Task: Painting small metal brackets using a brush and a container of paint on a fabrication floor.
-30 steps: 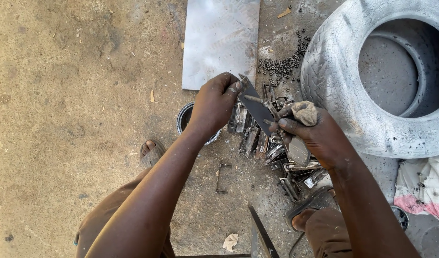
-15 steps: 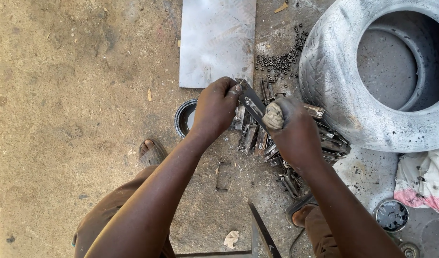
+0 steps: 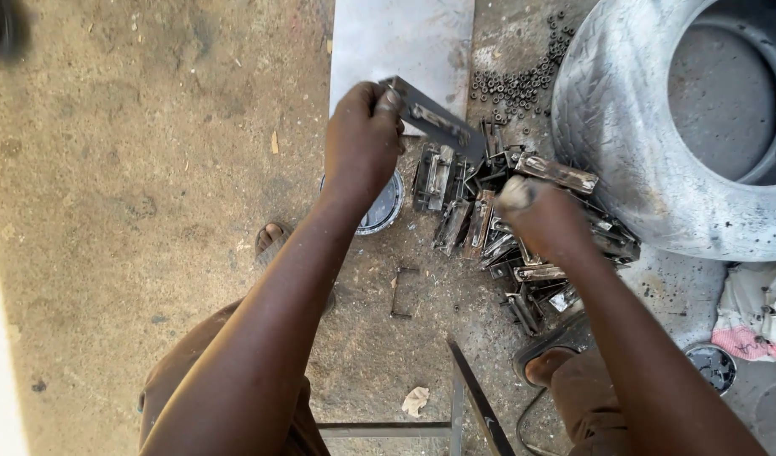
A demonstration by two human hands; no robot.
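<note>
My left hand (image 3: 362, 143) grips one end of a flat grey metal bracket (image 3: 434, 118) and holds it raised above the ground, slanting toward the right. My right hand (image 3: 544, 219) is lower, over a pile of similar metal brackets (image 3: 481, 219), with its fingers closed around a small pale rag or lump (image 3: 514, 192). The two hands are apart. A small round tin (image 3: 386, 207) sits on the ground just under my left wrist.
A grey metal sheet (image 3: 400, 42) lies at the top centre. Several small black nuts (image 3: 514, 84) are scattered beside a large worn tyre (image 3: 632, 160) on the right. A metal frame (image 3: 468, 397) stands near my feet. Cloth (image 3: 759, 312) lies at far right.
My right hand has moved away from the bracket and down onto the pile. My left hand still holds the bracket, now lifted a little higher.
</note>
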